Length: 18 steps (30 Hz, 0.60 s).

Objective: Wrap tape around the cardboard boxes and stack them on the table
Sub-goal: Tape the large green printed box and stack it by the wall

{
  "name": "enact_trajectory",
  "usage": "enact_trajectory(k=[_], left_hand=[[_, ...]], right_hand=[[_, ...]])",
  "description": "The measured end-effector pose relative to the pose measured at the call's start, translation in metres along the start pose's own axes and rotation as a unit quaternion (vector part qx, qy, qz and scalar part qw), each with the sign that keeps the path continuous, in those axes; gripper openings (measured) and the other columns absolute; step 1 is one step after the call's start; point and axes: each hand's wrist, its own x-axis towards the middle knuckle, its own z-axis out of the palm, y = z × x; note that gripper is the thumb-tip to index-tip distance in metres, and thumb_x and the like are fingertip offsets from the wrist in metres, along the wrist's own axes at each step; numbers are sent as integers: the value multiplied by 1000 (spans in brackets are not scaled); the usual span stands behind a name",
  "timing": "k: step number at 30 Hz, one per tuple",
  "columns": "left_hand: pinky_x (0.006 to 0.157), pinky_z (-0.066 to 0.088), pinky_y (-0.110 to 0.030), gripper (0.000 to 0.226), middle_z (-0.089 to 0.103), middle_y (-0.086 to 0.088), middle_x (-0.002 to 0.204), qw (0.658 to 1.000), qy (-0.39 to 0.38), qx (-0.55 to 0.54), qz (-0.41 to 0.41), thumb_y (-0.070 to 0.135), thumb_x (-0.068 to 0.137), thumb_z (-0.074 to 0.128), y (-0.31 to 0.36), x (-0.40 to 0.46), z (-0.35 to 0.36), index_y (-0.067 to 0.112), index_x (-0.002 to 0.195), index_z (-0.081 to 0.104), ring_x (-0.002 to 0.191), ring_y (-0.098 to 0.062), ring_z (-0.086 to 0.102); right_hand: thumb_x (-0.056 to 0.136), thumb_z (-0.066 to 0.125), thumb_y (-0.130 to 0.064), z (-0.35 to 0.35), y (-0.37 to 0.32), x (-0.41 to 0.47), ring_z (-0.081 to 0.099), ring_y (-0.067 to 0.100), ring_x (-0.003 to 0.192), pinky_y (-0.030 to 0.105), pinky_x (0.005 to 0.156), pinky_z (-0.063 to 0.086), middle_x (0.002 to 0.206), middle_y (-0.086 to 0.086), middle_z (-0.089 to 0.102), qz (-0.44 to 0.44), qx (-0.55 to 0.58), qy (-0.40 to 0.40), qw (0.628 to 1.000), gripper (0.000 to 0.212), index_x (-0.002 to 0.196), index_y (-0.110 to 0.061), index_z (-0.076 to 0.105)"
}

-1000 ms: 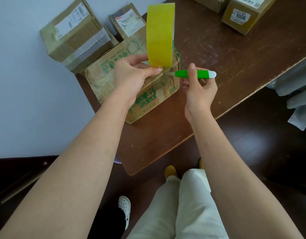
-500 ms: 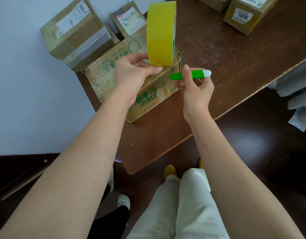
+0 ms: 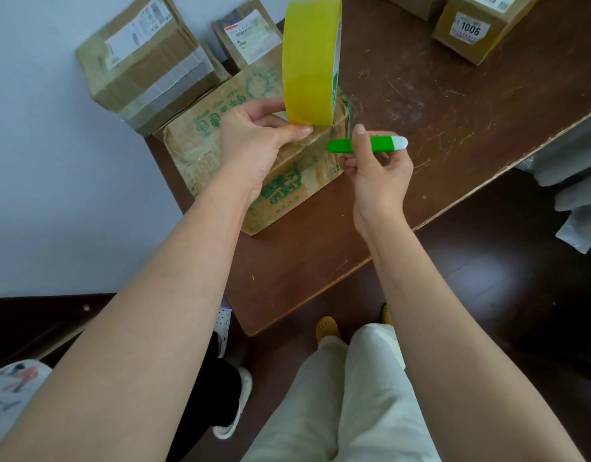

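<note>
Tape roll (image 3: 312, 58) pinched upright in left grip (image 3: 254, 141) over printed box (image 3: 254, 155), ready for cutting; green cutter (image 3: 367, 145) held in right grip (image 3: 374, 171).

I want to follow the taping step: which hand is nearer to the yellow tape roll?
Left. The left hand holds the yellow tape roll at its lower end, above the box with green print. The right hand is apart from it, lower right, holding the green cutter.
</note>
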Motion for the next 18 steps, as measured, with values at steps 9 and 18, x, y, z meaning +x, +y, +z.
enact_trajectory(k=[9, 18], left_hand=[[68, 50, -12, 27, 74, 7, 69, 994, 20, -104, -6, -2, 72, 80, -1, 4, -7, 15, 90, 69, 70, -3, 68], [73, 53, -22, 25, 72, 1, 69, 991, 25, -125, 31, -9, 73, 77, -13, 8, -15, 6, 88, 65, 66, -8, 67]], right_hand=[[95, 68, -18, 7, -5, 11, 57, 8, 57, 27, 72, 55, 67, -3, 61, 8, 5, 30, 1000, 12, 87, -13, 61], [99, 62, -22, -24, 4, 33, 51, 6, 57, 20, 58, 48, 77, 2, 55, 51, 88, 193, 976, 12, 95, -13, 58]])
